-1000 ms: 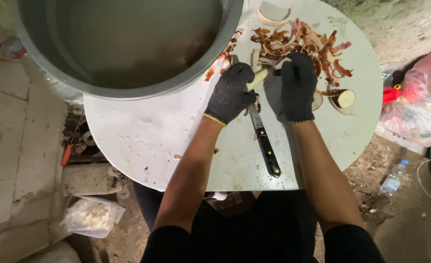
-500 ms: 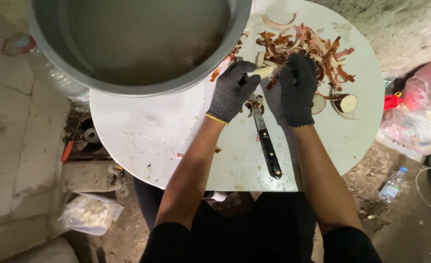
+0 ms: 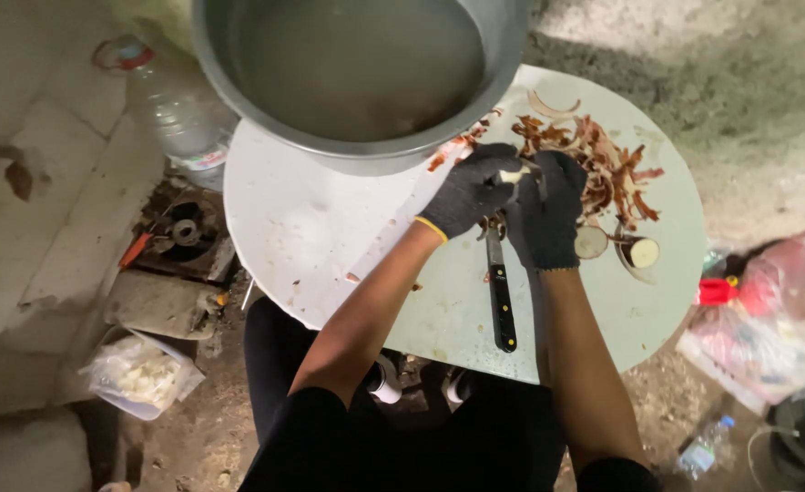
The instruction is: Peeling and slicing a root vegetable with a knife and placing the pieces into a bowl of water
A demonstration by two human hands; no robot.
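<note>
Both hands wear dark knit gloves and meet over the round white table [image 3: 330, 237]. My left hand [image 3: 468, 191] and my right hand [image 3: 548, 214] together grip a small pale peeled onion [image 3: 514, 174], of which only a sliver shows between the fingers. A black-handled knife [image 3: 502, 296] lies on the table just below the hands, blade toward them. Reddish-brown onion peels [image 3: 603, 169] are piled just beyond the right hand. Two cut onion ends [image 3: 616, 248] lie to its right.
A large metal basin [image 3: 357, 73] holding murky water sits on the table's far left part. A plastic bottle [image 3: 170, 114] stands on the ground at the left, a white bag [image 3: 143, 374] below it. Red and pink bags [image 3: 767, 310] lie at the right.
The view has shifted, so table and hands sit further right in frame. The hands stay closed together on the onion, turning it slightly; the knife has not moved on the table.
</note>
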